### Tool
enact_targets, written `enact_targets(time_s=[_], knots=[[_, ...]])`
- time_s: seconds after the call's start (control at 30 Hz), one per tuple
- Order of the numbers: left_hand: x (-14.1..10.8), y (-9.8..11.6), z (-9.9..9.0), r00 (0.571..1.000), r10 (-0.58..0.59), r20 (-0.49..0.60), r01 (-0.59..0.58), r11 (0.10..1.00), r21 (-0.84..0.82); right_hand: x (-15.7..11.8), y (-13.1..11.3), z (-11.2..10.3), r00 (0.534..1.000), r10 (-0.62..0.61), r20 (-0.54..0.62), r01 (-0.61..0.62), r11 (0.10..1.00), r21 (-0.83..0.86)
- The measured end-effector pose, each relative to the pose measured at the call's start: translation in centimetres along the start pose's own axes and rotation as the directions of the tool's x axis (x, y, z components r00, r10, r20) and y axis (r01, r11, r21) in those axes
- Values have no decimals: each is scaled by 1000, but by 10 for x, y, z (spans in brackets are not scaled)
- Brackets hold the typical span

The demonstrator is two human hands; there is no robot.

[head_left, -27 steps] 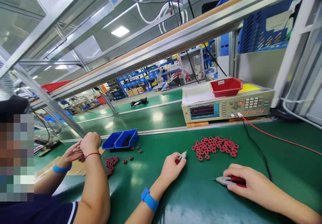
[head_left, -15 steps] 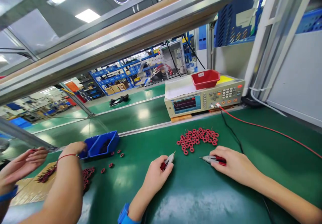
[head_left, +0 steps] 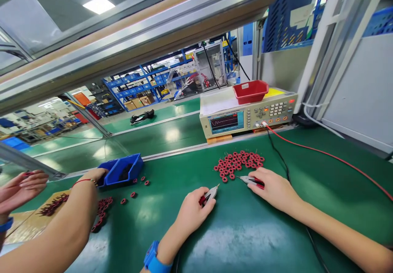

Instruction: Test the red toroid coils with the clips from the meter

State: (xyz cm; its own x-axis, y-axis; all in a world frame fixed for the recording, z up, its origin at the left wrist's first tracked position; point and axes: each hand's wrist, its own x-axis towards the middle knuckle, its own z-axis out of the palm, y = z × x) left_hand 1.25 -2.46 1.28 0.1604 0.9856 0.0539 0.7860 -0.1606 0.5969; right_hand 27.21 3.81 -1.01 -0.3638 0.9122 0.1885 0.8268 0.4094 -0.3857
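My left hand point(head_left: 192, 211) is closed around a grey test clip point(head_left: 211, 194) with a red inner part; its thin tip points up and right. My right hand point(head_left: 278, 189) grips a second grey and red test clip point(head_left: 249, 180), whose tip points left at the near edge of a cluster of small red ring-shaped coils point(head_left: 236, 161). That tip is close to the lowest coils; whether it touches them I cannot tell. The left clip's tip stays apart from the cluster. Fine wire ends stick out from some coils.
Behind the coils stands a bench tester point(head_left: 248, 115) with a red tray point(head_left: 251, 92) on top. Red point(head_left: 322, 154) and black cables cross the right side. A co-worker's arm point(head_left: 76, 211) reaches into blue bins point(head_left: 135, 170) at left, beside loose rings point(head_left: 102, 207).
My right hand has moved left and up, bringing its clip's tip near the coils. My left hand has shifted slightly right. The whole view has tilted a little.
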Motion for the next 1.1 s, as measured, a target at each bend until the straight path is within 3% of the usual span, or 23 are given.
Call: enact_targets(time_s=[0.37,0.6,0.8,1.1], knots=[[-1,0,-2,999,-8,31,9,1000,-27,12,-12,6,998,-61,-10,61,996,-65],[-1,2,-1,989,-43,141,74,972,-223,6,-12,3,983,-182,29,183,983,-3],[0,-6,1,954,-140,265,234,900,-367,-1,-18,-1,969,-229,89,228,973,18],[2,-12,1,938,-145,316,288,832,-475,-3,-19,-3,962,-253,98,255,967,-2]])
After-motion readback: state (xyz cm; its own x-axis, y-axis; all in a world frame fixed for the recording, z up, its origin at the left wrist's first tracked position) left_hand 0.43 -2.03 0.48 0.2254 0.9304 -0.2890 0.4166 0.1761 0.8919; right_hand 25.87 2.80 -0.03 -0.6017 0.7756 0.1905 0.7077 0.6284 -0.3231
